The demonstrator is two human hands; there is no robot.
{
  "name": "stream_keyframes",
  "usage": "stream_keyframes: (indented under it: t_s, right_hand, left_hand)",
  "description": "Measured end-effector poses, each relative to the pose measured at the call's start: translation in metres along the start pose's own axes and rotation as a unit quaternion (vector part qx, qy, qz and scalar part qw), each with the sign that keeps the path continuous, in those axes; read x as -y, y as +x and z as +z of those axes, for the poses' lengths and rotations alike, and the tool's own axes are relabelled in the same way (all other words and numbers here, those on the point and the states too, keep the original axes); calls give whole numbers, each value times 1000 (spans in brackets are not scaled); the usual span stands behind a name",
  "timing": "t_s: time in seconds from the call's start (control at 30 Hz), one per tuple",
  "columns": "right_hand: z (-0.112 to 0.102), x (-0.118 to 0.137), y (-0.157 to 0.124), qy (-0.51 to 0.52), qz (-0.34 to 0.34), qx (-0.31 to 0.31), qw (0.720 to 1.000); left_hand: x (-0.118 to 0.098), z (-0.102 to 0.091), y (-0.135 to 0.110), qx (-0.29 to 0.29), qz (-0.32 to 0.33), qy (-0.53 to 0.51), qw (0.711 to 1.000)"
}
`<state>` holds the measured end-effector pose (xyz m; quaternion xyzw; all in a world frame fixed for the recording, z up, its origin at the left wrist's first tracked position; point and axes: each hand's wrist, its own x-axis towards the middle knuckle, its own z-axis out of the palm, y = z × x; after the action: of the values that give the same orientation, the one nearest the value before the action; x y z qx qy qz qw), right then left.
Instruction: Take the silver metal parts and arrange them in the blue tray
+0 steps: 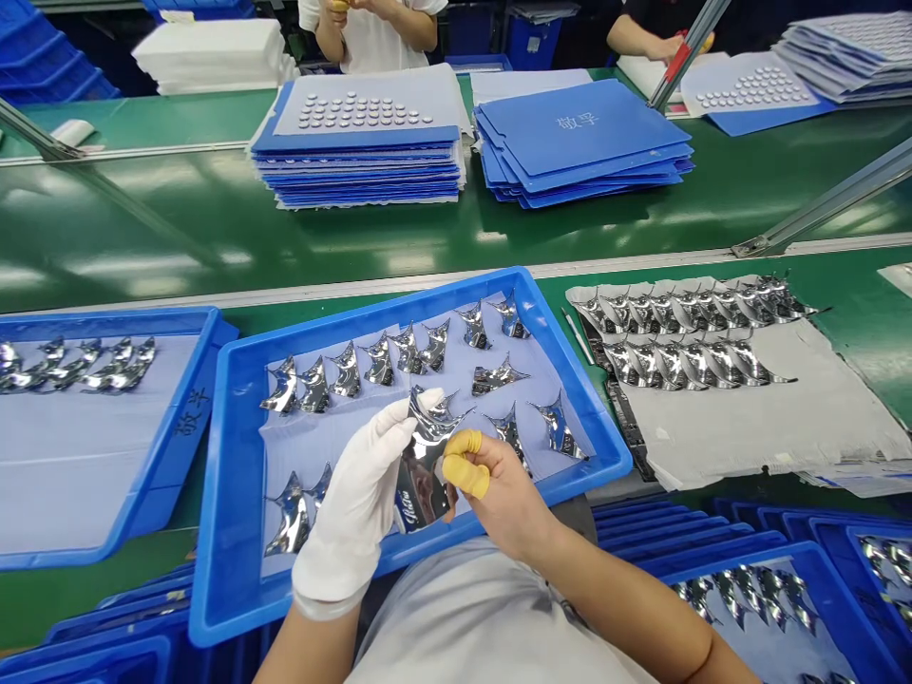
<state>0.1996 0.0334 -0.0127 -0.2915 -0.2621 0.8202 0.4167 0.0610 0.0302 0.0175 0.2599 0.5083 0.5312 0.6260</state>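
"What do I have in front of me?"

"You have a chrome piece (pixel 420 461), curved and mirror-bright, with pale script near its lower corner. You hold it raised over the near side of a blue tray (pixel 211 522)."

"And my hands?"

"Your left hand (pixel 356 503), in a white glove, is pinching the piece by its upper left side. Your right hand (pixel 503 489), bare except for yellow finger covers (pixel 466 456), has thumb and finger drawn close at the right edge; I can't tell whether they grip it."

"What lies around it?"

"Beneath you, similar pieces (pixel 346 370) are spread over the tray's pale liner (pixel 299 446), several in a row along the far side. To your left is a second tray (pixel 161 475) with its own row. To your right, a grey cloth (pixel 769 427) carries two rows of shiny parts (pixel 666 366), and a slim white tool (pixel 579 337) lies between cloth and tray on the green bench (pixel 862 309)."

"Farther off?"

"Across from you stand two stacks of blue sheets, the left one (pixel 363 176) topped with small round pieces (pixel 360 112), the right one (pixel 584 138) with a marked sheet. Beyond, you can see a co-worker in white (pixel 377 43)."
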Motion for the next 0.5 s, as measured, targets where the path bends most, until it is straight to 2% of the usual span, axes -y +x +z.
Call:
stream_keyframes:
  t_s: [0.17,0.37,0.5]
  right_hand:
    - [5,2,-1,-4,-7,18,1000]
    - [6,3,-1,-16,3,15,1000]
    - [6,5,-3,-53,-11,5,999]
  left_hand:
    - [2,-8,-4,-2,-13,-11,1000]
    - [10,-15,-4,-97,11,7,995]
    - [9,-11,-6,-106,9,54,993]
